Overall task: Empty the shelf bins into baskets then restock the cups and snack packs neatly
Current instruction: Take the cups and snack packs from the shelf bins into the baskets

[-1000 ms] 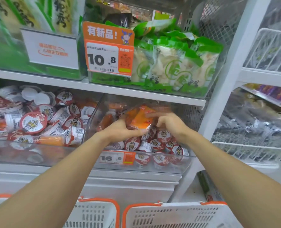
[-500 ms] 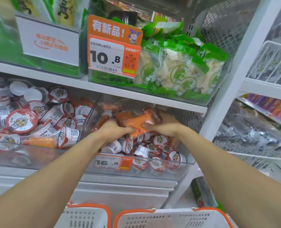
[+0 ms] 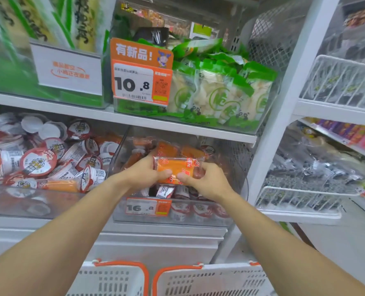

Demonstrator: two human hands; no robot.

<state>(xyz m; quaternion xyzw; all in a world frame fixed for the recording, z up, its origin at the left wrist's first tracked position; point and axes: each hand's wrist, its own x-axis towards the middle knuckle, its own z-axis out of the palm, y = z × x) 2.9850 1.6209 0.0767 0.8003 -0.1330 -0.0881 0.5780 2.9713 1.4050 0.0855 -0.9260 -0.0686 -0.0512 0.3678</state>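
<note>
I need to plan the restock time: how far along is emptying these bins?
Early, by the look of it. Nothing visibly done: what shows of both baskets is empty. In hand: both hands, left and right, hold one orange pack above the right bin. Left: cups in that bin, the heaped left bin, then all restocking.

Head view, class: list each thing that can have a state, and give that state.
Orange snack pack: sealed, held above the right bin by both hands.
Left hand: gripping the pack.
Right hand: gripping the pack.
Right bin: partly filled.
Left bin: piled with cups.
Baskets: contents hidden.
</note>
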